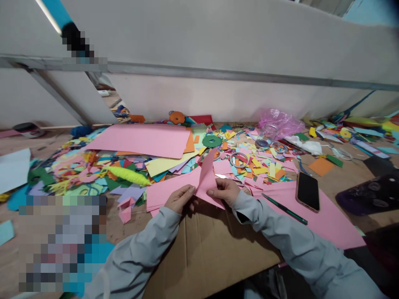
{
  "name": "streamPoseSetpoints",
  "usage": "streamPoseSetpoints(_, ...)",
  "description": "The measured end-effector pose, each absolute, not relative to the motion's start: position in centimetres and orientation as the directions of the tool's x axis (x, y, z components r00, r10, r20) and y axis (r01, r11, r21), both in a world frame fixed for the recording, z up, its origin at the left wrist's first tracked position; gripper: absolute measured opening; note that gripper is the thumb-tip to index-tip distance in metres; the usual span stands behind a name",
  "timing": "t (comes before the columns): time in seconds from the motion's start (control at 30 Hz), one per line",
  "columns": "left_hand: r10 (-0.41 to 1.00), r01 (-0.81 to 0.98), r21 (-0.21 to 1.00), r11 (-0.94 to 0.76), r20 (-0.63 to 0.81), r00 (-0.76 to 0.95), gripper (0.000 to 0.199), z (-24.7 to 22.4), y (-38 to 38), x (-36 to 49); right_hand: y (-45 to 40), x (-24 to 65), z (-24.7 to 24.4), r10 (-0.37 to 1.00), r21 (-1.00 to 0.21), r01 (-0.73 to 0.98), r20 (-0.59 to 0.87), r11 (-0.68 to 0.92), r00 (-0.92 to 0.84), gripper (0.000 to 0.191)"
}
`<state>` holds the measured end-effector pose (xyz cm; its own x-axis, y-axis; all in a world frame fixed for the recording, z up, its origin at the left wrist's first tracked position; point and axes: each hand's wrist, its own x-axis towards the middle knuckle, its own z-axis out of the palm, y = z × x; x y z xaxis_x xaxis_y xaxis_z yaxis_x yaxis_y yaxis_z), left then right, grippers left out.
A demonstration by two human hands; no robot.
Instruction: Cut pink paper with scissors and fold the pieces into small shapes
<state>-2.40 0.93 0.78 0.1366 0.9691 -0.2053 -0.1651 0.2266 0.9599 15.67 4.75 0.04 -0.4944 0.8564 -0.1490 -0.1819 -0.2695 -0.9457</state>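
Both hands hold a folded pink paper (206, 182) above the front of the table, with one flap standing up. My left hand (182, 199) pinches its left edge between thumb and fingers. On the other side, my right hand (225, 192) grips the right part, thumb on top. Behind my left hand lies another pink sheet (168, 189). A brown cardboard (205, 253) is under my forearms. To the right, a dark green pen (285, 209) and a black phone (308, 192) rest on a large pink sheet (330, 220).
Colourful paper scraps (262, 160) cover the table's middle. A big pink sheet (140, 139) lies at the back left, near yellow yarn (129, 175). Tape rolls (239, 160) and a pink plastic bag (279, 122) sit further back, before a white partition (193, 95).
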Motion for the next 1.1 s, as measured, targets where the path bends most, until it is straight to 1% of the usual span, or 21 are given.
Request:
streamPoseSetpoints(0.2, 0.965, -0.166, 0.956, 0.242, -0.218, 0.146, 0.041, 0.5, 1.0, -2.4, 4.4, 15.4, 0.6, 0.854, -0.934, -0.220, -0.141, -0.283, -0.501, 0.038)
streamPoseSetpoints(0.3, 0.969, -0.128, 0.965, 0.228, -0.211, 0.131, 0.042, 0.4, 0.9, -2.3, 4.4, 15.3, 0.7, 0.858, -0.929, -0.247, -0.122, -0.276, -0.500, 0.034)
streamPoseSetpoints(0.4, 0.971, -0.074, 0.972, 0.225, -0.218, 0.094, 0.041, 0.5, 0.7, -2.0, 4.5, 15.1, 0.3, 0.877, -0.940, -0.239, -0.109, -0.245, -0.469, 0.032)
streamPoseSetpoints(0.53, 0.975, 0.005, 0.975, 0.221, -0.221, 0.028, 0.040, 0.7, 0.5, -1.6, 4.6, 15.0, 0.1, 0.868, -0.942, -0.265, -0.049, -0.204, -0.495, 0.037)
streamPoseSetpoints(0.6, 0.979, 0.032, 0.979, 0.203, -0.204, 0.002, 0.040, 0.6, 0.5, -1.6, 4.4, 15.1, 0.6, 0.854, -0.950, -0.257, -0.017, -0.176, -0.519, 0.043)
streamPoseSetpoints(0.67, 0.986, 0.067, 0.983, 0.168, -0.168, -0.004, 0.039, 0.4, 0.5, -1.6, 4.2, 15.2, 1.2, 0.841, -0.970, -0.206, 0.005, -0.127, -0.541, 0.049)
streamPoseSetpoints(0.73, 0.992, 0.114, 0.986, 0.121, -0.122, 0.004, 0.039, 0.2, 0.4, -1.7, 4.0, 15.3, 1.8, 0.843, -0.984, -0.159, 0.023, -0.075, -0.538, 0.049)
streamPoseSetpoints(0.8, 0.996, 0.140, 0.987, 0.082, -0.085, 0.019, 0.039, 0.1, 0.4, -1.7, 3.9, 15.3, 2.1, 0.877, -0.983, -0.173, 0.031, -0.060, -0.480, 0.044)
streamPoseSetpoints(0.93, 0.998, 0.141, 0.989, 0.047, -0.052, 0.031, 0.039, 0.0, 0.3, -1.4, 4.0, 14.9, 1.6, 0.946, -0.963, -0.251, -0.009, -0.095, -0.325, 0.044)
streamPoseSetpoints(1.0, 0.999, 0.139, 0.989, 0.046, -0.050, 0.022, 0.039, 0.0, 0.2, -1.4, 4.0, 15.0, 1.3, 0.954, -0.969, -0.209, -0.066, -0.131, -0.293, 0.043)
streamPoseSetpoints(1.1, 0.998, 0.114, 0.992, 0.062, -0.064, 0.016, 0.037, 0.1, 0.2, -1.3, 4.0, 15.3, 1.0, 0.939, -0.956, -0.131, -0.220, -0.261, -0.266, 0.041)
